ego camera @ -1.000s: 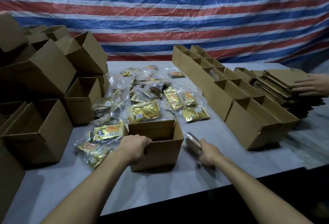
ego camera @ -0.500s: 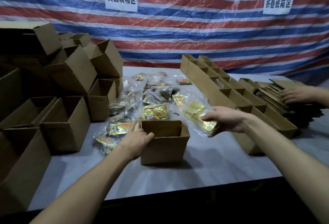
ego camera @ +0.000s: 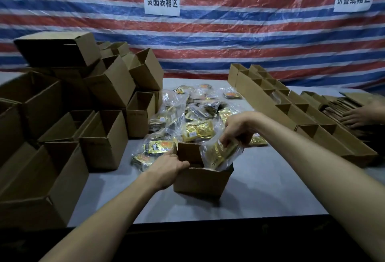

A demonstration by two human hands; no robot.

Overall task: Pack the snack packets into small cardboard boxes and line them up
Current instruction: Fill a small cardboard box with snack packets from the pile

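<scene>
Pinching snack packet [ego camera: 216,155] between right fingers [ego camera: 228,140]

Left hand [ego camera: 168,171] reaching forward, curled in a grip, right hand [ego camera: 237,129] higher, wrist bent down, pinching

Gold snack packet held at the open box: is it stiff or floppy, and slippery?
Probably floppy: the gold snack packet sags and bends below the right hand pinching its top. Likely slippery, since its clear wrap shines. It seems light: fingertips alone hold it at the small box.
</scene>
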